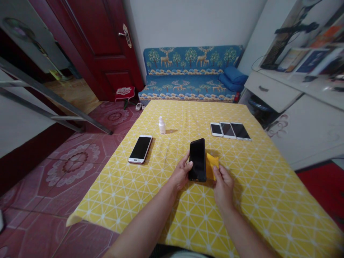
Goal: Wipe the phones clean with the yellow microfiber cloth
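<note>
Gripping, my left hand (184,171): black phone (197,160), between thumb and fingers.
My right hand (224,182): yellow cloth (212,165), pinched by fingertips.
Table (204,218): bottle (162,126), white phones (140,148).

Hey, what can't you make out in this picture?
All in the head view:
- Back of the black smartphone: faces away.
- Left hand's fingertips: hidden behind that phone.
- Any print on the white bottle: too small.
- Tablecloth's near right corner: cut off by the picture edge.
- Items on the cabinet: blurred.
</note>
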### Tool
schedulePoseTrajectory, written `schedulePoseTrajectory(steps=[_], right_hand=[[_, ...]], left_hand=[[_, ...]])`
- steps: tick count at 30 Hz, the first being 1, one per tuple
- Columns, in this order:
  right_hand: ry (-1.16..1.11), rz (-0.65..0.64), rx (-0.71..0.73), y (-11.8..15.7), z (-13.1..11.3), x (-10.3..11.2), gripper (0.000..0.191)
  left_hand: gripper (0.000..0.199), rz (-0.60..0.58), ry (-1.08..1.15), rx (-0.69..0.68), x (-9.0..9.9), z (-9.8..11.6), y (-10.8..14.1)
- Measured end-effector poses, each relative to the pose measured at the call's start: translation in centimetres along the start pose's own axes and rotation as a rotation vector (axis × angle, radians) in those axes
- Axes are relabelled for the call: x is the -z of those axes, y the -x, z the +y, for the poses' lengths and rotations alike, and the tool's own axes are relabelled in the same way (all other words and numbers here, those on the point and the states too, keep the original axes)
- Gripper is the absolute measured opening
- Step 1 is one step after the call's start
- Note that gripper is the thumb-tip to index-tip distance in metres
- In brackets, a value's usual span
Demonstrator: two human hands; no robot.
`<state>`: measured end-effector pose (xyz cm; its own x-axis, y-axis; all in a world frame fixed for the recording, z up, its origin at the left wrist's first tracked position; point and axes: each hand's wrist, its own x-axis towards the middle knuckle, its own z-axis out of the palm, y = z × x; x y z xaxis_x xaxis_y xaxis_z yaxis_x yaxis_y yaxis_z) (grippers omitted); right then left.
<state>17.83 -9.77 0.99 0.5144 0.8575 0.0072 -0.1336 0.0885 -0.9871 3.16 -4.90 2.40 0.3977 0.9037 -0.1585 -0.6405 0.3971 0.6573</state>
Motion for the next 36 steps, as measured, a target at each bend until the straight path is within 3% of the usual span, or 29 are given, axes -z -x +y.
schedulePoseTrajectory(steps=[4, 8, 12, 16, 19, 23, 32, 36], right_hand=[[-0.03, 0.005, -0.027, -0.4, 0.3, 0.1, 0.038], [-0.09, 0.063, -0.032, -0.9, 0.3, 0.1, 0.034], [-0.092, 0.114, -0.011, -0.8, 0.3, 0.2, 0.031], [-0.169, 0.142, -0.083, -0.6, 0.0, 0.0, 0.029], [-0.19, 0.113, -0.093, -0.6, -0.3, -0.2, 0.032], [-0.184, 0.079, -0.075, -0.6, -0.5, -0.2, 0.032], [-0.244, 0.149, -0.149, -1.1, -0.5, -0.2, 0.035], [-0.238, 0.228, -0.19, -1.0, -0.5, -0.2, 0.041]], left_hand=[[0.093, 0.059, -0.03, -0.06, -0.1, -0.4, -0.2], [0.082, 0.054, -0.021, -0.07, -0.2, -0.3, -0.2], [0.064, 0.054, 0.058, 0.004, 0.1, 0.3, -0.2], [0.055, 0.039, 0.179, 0.122, 1.0, 0.8, -0.4], [0.063, -0.1, 0.251, 0.229, 1.3, 1.1, -0.4], [0.071, -0.226, 0.314, 0.261, 1.1, 1.4, 0.2], [0.056, -0.173, 0.327, 0.23, 1.5, 0.8, 0.5], [0.089, -0.118, 0.227, 0.086, 1.6, 0.7, 0.2]])
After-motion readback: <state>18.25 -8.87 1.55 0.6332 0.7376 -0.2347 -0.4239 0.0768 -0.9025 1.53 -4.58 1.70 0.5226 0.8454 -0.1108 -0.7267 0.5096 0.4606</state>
